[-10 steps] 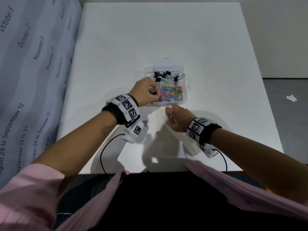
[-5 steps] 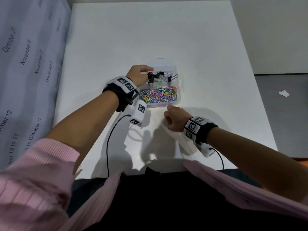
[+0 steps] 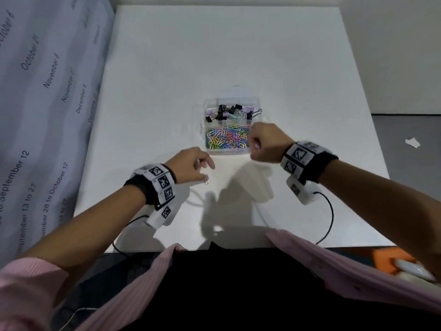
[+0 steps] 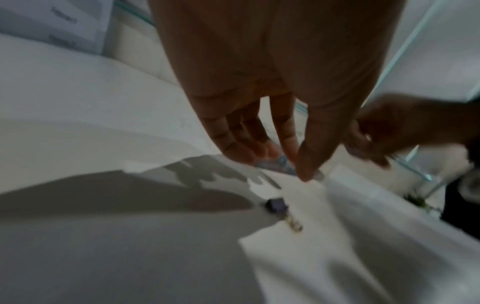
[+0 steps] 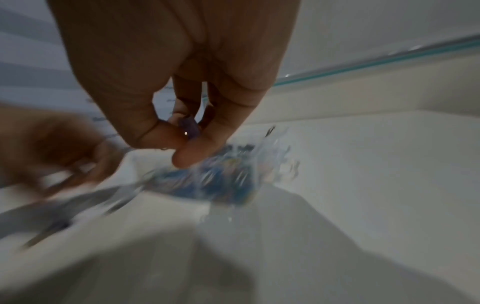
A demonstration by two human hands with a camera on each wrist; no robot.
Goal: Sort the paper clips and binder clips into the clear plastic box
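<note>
White table [image 3: 167, 68] fills frame centre; clear plastic box [image 3: 254, 151] mid-frame; printed sheet [image 3: 43, 103] at left. Our left hand [image 3: 191, 164] hangs slack above a purple binder clip [image 4: 276, 204]; our right hand [image 3: 265, 142] pinches something small and purple

My left hand [image 4: 272, 86]: hangs above the white table [image 4: 130, 257], fingers [image 4: 288, 131] straight and loose, holding nothing. Purple binder clip [image 4: 276, 204]: on the table below my fingertips, apart from them. My right hand [image 4: 394, 131]: blurred, beyond, fingers curled. Clear box [image 4: 275, 164]: edge only, behind my fingertips.
</note>
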